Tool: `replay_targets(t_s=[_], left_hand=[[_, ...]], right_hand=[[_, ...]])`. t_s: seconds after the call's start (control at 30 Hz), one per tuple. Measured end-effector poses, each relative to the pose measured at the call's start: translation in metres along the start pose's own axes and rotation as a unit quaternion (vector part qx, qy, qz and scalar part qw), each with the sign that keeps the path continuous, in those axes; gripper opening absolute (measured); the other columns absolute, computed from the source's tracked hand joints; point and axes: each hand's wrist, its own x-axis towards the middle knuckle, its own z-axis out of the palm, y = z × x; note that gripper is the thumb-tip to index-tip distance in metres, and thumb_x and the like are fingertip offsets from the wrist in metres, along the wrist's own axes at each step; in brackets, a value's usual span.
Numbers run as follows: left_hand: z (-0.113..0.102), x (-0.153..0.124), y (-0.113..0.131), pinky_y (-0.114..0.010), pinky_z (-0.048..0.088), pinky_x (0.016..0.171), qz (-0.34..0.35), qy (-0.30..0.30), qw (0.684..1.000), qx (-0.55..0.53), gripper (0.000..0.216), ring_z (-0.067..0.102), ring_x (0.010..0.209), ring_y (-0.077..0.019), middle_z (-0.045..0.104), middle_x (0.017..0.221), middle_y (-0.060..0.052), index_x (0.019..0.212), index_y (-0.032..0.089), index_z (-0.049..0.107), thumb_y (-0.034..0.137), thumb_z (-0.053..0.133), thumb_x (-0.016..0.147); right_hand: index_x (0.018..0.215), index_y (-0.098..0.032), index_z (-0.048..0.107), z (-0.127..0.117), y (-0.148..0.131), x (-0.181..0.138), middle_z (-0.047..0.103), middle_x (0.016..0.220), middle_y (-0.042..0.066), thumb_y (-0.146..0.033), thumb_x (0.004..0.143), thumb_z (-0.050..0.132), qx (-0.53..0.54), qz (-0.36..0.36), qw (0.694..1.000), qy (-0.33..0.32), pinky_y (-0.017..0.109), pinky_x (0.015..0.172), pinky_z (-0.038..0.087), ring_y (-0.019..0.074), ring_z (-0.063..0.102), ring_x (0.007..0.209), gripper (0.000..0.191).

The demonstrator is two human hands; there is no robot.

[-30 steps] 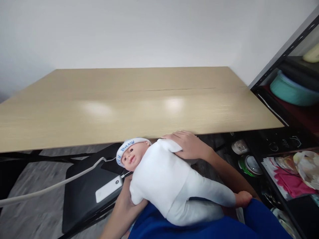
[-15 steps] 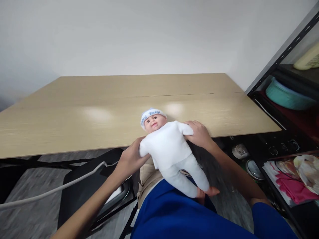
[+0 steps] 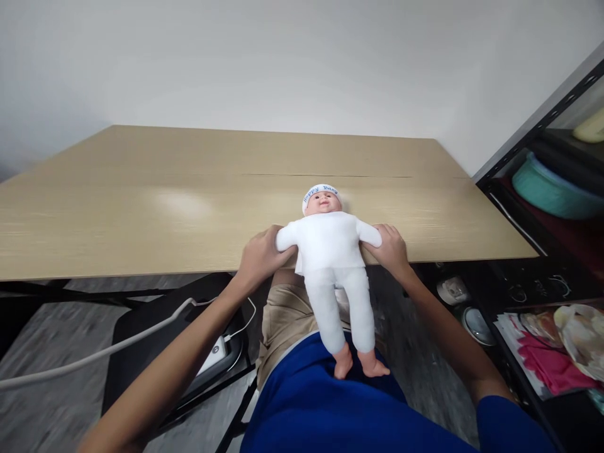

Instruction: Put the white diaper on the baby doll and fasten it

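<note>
A baby doll (image 3: 330,242) in a white top and white trousers faces up between my hands, at the front edge of the wooden table (image 3: 141,220). Its head, in a white cap (image 3: 321,190) with blue lettering, is over the tabletop. The legs hang past the edge above my lap, and the bare feet show. My left hand (image 3: 264,253) is closed around the doll's arm on the left side. Around the arm on the right side, my right hand (image 3: 389,248) is closed too.
Left below the table stands a black chair (image 3: 141,340) with a white power strip (image 3: 214,353) and a thick white cable (image 3: 94,362). On the right, a black shelf rack holds a teal basin (image 3: 557,189), a pink cloth (image 3: 550,365) and papers. A wall rises behind the table.
The doll has turned from a tilt to nearly straight, its head shifting right and its feet swinging left. Both hands have moved with it, still gripping its arms.
</note>
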Motion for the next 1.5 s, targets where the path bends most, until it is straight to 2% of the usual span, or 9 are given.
replay_targets(t_s=[0.2, 0.5, 0.7, 0.9, 1.03, 1.3, 1.5], left_hand=[[0.011, 0.016, -0.016, -0.042, 0.054, 0.085, 0.008, 0.022, 0.999, 0.029, 0.047, 0.074, 0.108, -0.0377, 0.080, 0.115, -0.017, 0.112, 0.020, 0.067, 0.064, 0.059, 0.095], [0.026, 0.065, -0.034, -0.044, 0.053, 0.085, 0.034, 0.055, 0.995, 0.070, 0.050, 0.073, 0.103, -0.0389, 0.078, 0.108, -0.019, 0.107, 0.021, 0.065, 0.069, 0.060, 0.095], [0.027, 0.114, -0.044, -0.042, 0.052, 0.083, 0.022, 0.057, 0.996, 0.059, 0.049, 0.074, 0.105, -0.0393, 0.078, 0.110, -0.018, 0.103, 0.022, 0.063, 0.070, 0.062, 0.092], [0.029, 0.170, -0.056, -0.041, 0.053, 0.080, -0.001, 0.077, 0.996, 0.040, 0.047, 0.074, 0.105, -0.0391, 0.079, 0.110, -0.015, 0.102, 0.024, 0.062, 0.069, 0.064, 0.089], [0.032, 0.211, -0.069, -0.041, 0.053, 0.082, 0.009, 0.104, 0.994, 0.038, 0.049, 0.074, 0.108, -0.0391, 0.079, 0.112, -0.015, 0.106, 0.023, 0.064, 0.070, 0.064, 0.090], [0.052, 0.294, -0.100, -0.044, 0.052, 0.093, 0.018, 0.137, 0.989, 0.046, 0.057, 0.071, 0.113, -0.0388, 0.078, 0.118, -0.016, 0.114, 0.020, 0.066, 0.072, 0.067, 0.091], [0.057, 0.335, -0.107, -0.043, 0.051, 0.095, 0.030, 0.135, 0.990, 0.041, 0.061, 0.069, 0.115, -0.0384, 0.077, 0.121, -0.018, 0.119, 0.018, 0.068, 0.073, 0.068, 0.093]], right_hand=[[0.114, -0.021, 0.071, 0.003, 0.004, 0.010, 0.079, 0.114, 0.016, -0.045, 0.100, 0.071, -0.010, -0.015, 1.000, -0.011, 0.047, 0.095, 0.055, 0.0379, 0.070, 0.109, 0.028], [0.115, -0.021, 0.069, 0.026, 0.021, 0.055, 0.078, 0.116, 0.018, -0.055, 0.103, 0.066, -0.016, -0.019, 0.999, -0.026, 0.048, 0.093, 0.054, 0.0388, 0.068, 0.111, 0.036], [0.109, -0.022, 0.068, 0.047, 0.031, 0.100, 0.077, 0.112, 0.017, -0.057, 0.102, 0.067, -0.009, -0.027, 1.000, -0.013, 0.047, 0.089, 0.054, 0.0379, 0.069, 0.106, 0.036], [0.112, -0.022, 0.070, 0.068, 0.040, 0.161, 0.079, 0.113, 0.017, -0.056, 0.102, 0.067, 0.014, -0.039, 0.999, -0.010, 0.048, 0.089, 0.055, 0.0379, 0.070, 0.105, 0.035], [0.115, -0.022, 0.071, 0.088, 0.047, 0.203, 0.079, 0.116, 0.017, -0.055, 0.103, 0.064, 0.018, -0.059, 0.998, 0.007, 0.051, 0.093, 0.057, 0.0387, 0.069, 0.108, 0.036], [0.115, -0.021, 0.071, 0.125, 0.072, 0.275, 0.077, 0.116, 0.020, -0.073, 0.104, 0.062, -0.012, -0.070, 0.997, 0.033, 0.056, 0.096, 0.057, 0.0403, 0.068, 0.109, 0.054], [0.116, -0.019, 0.072, 0.143, 0.082, 0.312, 0.076, 0.112, 0.020, -0.084, 0.103, 0.055, -0.006, -0.077, 0.996, 0.049, 0.059, 0.097, 0.056, 0.0406, 0.068, 0.108, 0.068]])
